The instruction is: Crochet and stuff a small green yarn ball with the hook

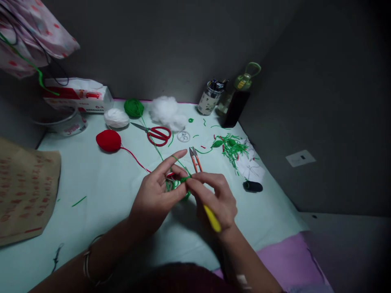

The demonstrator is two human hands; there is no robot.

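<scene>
My left hand pinches a small green crochet piece between thumb and fingers, its index finger stretched out with green yarn over it. That strand runs back to a green yarn ball. In my right hand is a crochet hook with a yellow handle; its tip meets the green piece and is hidden by the fingers. A bit of red shows behind my left fingers. Red yarn trails from a red yarn ball toward that hand. Just beyond my hands lie orange thread snips.
Red-handled scissors, a white yarn ball and white stuffing lie farther back. Green yarn scraps are heaped at right, near a dark cap-like object. A pen cup and bottle stand by the wall.
</scene>
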